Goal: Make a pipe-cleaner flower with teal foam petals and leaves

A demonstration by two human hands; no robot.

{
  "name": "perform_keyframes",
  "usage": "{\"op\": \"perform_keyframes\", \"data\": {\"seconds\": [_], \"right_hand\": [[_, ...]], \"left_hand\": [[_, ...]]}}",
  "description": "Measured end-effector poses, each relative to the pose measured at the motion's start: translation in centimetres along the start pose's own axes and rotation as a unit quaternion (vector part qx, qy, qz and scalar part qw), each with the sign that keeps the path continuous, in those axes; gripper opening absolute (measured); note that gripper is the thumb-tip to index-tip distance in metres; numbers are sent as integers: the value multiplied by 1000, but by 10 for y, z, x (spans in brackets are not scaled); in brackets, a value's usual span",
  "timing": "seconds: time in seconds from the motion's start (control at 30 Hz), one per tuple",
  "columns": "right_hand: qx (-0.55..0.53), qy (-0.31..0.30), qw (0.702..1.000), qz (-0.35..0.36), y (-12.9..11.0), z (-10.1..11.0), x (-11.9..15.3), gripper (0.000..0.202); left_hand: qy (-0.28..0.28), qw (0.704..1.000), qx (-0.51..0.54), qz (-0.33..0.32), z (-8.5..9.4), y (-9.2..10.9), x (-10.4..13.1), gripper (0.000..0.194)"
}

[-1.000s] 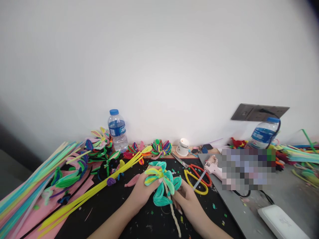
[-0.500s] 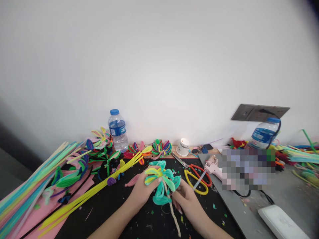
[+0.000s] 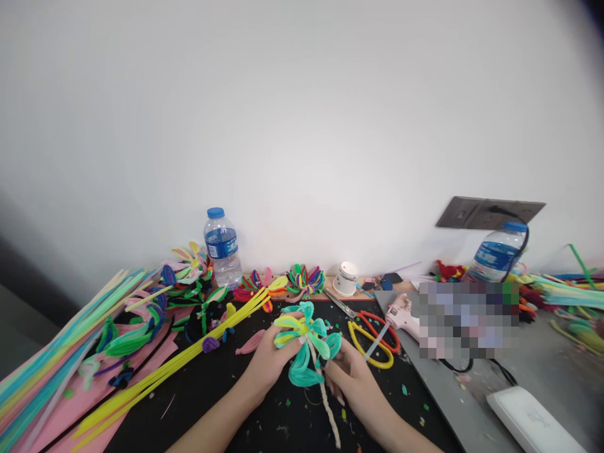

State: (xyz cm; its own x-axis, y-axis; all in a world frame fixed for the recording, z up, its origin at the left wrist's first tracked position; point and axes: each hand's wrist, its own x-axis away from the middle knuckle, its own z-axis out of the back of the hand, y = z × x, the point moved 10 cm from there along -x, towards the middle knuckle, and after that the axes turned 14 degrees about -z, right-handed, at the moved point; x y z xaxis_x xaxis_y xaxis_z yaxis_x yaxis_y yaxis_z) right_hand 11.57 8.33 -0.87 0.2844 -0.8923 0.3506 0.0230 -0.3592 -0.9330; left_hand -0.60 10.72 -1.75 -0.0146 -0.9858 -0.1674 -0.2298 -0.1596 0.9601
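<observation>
A pipe-cleaner flower (image 3: 306, 375) with teal, green and yellow petals is held between both hands over the black mat. My left hand (image 3: 270, 362) grips it at the left, behind the yellow petals, with the thumb near its centre. On the right, my right hand (image 3: 353, 375) has its fingers closed at a teal petal beside the stem; its fingertips are partly hidden. The cream wrapped stem (image 3: 331, 416) hangs down from the flower, past the right fingertips, towards the bottom of the view.
Scissors (image 3: 372, 343) with red and yellow handles and a pink glue gun (image 3: 403, 316) lie right of the hands. Behind stand a white cup (image 3: 346, 279) and a water bottle (image 3: 223, 248). Yellow pipe cleaners (image 3: 179, 362) stretch across the left. A white box (image 3: 533, 418) sits at lower right.
</observation>
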Motion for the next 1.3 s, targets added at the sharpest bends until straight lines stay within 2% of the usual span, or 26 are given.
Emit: {"op": "perform_keyframes", "data": {"seconds": [0.13, 0.33, 0.43, 0.57, 0.8, 0.97, 1.17, 1.3], "right_hand": [[2, -7, 1000, 8, 0, -1, 0, 23], [-2, -5, 1000, 11, 12, 6, -4, 32], [11, 7, 999, 29, 11, 10, -5, 25], [28, 23, 998, 46, 6, 12, -3, 19], [78, 19, 996, 34, 6, 3, 4, 13], [97, 19, 993, 63, 4, 3, 4, 14], [111, 16, 989, 93, 0, 2, 6, 15], [124, 28, 985, 117, -4, 4, 5, 16]], "left_hand": [[16, 1000, 13, -13, 3, 3, -2, 42], [109, 990, 77, -54, 27, 6, -10, 45], [131, 981, 131, -53, 32, 6, -12, 44], [122, 979, 162, -35, 29, 5, -12, 40], [92, 982, 167, 5, 21, 1, -10, 33], [47, 986, 162, -5, 12, 5, -12, 28], [59, 990, 123, -26, 15, 9, -12, 31], [61, 992, 100, -38, 14, 20, -9, 35]]}}
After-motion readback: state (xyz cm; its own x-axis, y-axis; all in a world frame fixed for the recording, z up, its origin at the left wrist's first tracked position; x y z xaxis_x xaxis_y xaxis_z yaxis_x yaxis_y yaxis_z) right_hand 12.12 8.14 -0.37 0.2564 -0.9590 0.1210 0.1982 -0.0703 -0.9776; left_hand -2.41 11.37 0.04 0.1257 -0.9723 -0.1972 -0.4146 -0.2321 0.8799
